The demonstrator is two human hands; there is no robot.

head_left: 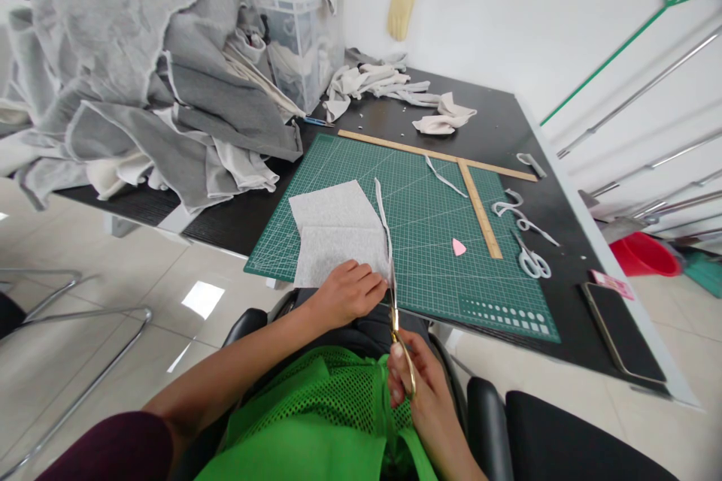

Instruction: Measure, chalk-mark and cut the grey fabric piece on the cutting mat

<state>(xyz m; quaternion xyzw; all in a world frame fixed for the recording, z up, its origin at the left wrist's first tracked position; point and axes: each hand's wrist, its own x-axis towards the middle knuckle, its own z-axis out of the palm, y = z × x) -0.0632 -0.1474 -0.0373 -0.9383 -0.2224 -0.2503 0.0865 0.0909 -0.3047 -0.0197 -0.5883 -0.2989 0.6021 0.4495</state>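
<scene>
Light grey cloth (338, 237) lies on the left part of the green cutting mat (417, 240), its near edge reaching past the mat's front edge. My left hand (350, 291) presses on the cloth's near right corner, fingers together on the fabric. Gold-handled scissors (395, 323) are held in my right hand (420, 379), with fingers through the handles. Their blades point away from me along the cloth's right edge. A narrow strip (382, 214) of the cloth stands off beside that edge, next to the blades.
Wooden rulers (479, 207) and a thin strip (445, 176) lie on the mat with pink chalk (459, 246). White-handled scissors (534, 264) and a phone (622, 331) are to the right. Grey fabric (129, 52) is heaped at the left beside a clear bin (304, 37).
</scene>
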